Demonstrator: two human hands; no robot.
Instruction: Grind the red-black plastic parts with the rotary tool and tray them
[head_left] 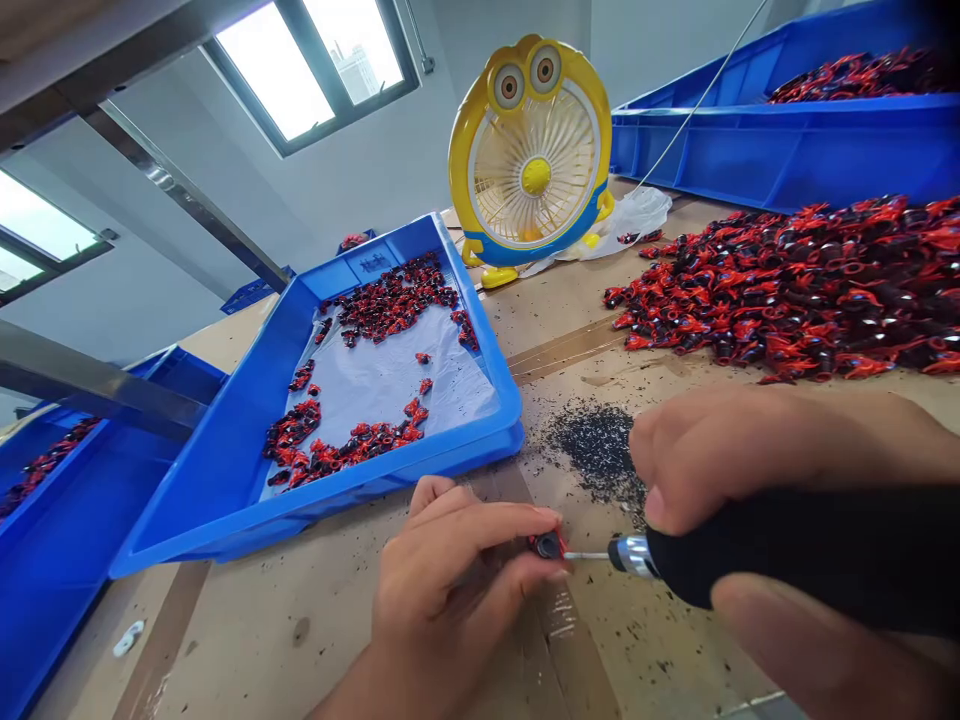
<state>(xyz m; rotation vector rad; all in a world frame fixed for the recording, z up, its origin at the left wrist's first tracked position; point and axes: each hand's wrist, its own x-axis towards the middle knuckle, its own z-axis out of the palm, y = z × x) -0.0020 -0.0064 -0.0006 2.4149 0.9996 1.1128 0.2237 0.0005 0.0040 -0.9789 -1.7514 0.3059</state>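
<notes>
My left hand [457, 570] pinches a small red and black plastic part [547, 545] between thumb and fingertips, just above the table. My right hand [750, 470] is wrapped round a black electric screwdriver [787, 560] with a silver collar. Its thin bit points left and its tip meets the side of the part; whether it sits in a screw or hole I cannot make out. Near my right hand lies a patch of small dark specks [596, 445]. The right end of the screwdriver is in shadow.
A blue tray [480, 430] lined with white sheet holds similar parts. At right is a large pile of them [810, 290], with blue bins [780, 155] behind. A yellow fan [536, 175] stands at the back. Metal bars [97, 385] cross the left side.
</notes>
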